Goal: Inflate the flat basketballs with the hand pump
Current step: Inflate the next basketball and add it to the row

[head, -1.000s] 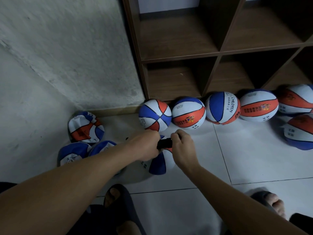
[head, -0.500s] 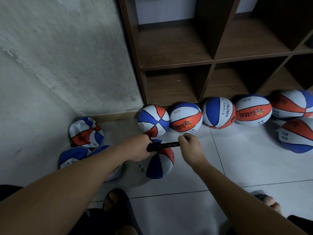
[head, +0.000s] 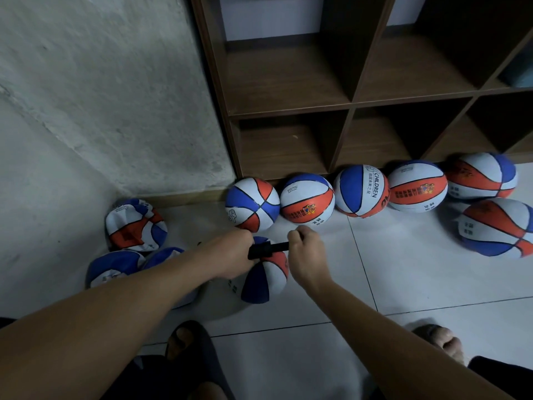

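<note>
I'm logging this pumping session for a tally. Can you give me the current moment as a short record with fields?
setting: tiled floor beside a wooden shelf unit
pump: black hand pump, held over the ball
left hand: grips the pump body
right hand: grips the handle end
ball being pumped: under the hands, nearly round
round balls: six along the shelf base
flat balls: three, crumpled, near the wall corner

I am looking down at a pale tiled floor point(head: 418, 284) crossed by dark grout lines. A brown wooden shelf unit point(head: 346, 105) is standing on it, its open compartments lying in shadow. A rough grey wall point(head: 101, 96) is meeting the shelf's left side. Dark sandals point(head: 190, 342) are showing at the bottom edge.
</note>
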### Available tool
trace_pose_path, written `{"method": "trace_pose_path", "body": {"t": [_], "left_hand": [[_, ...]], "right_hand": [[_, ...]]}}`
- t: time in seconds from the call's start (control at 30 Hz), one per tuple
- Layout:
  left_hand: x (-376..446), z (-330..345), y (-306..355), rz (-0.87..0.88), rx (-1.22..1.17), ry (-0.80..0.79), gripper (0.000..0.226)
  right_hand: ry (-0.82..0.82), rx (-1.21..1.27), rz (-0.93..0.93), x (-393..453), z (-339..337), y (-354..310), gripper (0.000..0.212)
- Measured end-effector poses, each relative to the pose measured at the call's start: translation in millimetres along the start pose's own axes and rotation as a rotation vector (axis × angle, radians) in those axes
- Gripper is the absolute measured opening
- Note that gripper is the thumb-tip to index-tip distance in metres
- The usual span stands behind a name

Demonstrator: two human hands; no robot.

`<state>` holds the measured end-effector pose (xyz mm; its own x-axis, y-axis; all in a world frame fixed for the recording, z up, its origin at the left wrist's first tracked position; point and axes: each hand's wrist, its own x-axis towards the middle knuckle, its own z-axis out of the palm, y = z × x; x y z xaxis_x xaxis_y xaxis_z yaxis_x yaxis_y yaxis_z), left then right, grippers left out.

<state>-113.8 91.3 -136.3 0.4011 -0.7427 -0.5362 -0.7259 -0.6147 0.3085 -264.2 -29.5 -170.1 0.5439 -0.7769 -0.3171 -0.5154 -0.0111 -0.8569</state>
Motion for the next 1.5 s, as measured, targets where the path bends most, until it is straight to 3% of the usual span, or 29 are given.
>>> {"method": "trace_pose_path", "body": {"t": [0.23,0.53,0.9,1.07,1.2,1.5], "left_hand": [[-1.0,2.9,9.3,0.095,0.006,0.043,0.031],[6.0,5.1,-1.9,0.058,0.021,-0.017,0.025],[1.9,-3.8,-21.3,-0.017,-0.044,0.026,0.032],[-3.0,-2.6,-0.5,-0.014,0.007,0.093,0.03],[-8.2,-2.9,12.1,-0.002,0.093,0.14,0.021],[-13.0,-4.7,17.3,0.008,0.089,0.137,0.024]], "right_hand": [[-0.081,-0.018,-0.023,-6.7,14.6,-6.9,0.024],[-0.133,-0.02,0.045,1.1,8.9,0.9,0.024],[0.005,0.073,0.173,34.9,-52.2,13.9,0.024],[0.103,0.045,0.062,9.7,-26.4,-6.8,0.028],[0.054,0.007,-0.035,-12.7,-2.9,-21.6,0.026],[-0.041,0.015,-0.043,-17.1,2.6,-26.2,0.024]]}}
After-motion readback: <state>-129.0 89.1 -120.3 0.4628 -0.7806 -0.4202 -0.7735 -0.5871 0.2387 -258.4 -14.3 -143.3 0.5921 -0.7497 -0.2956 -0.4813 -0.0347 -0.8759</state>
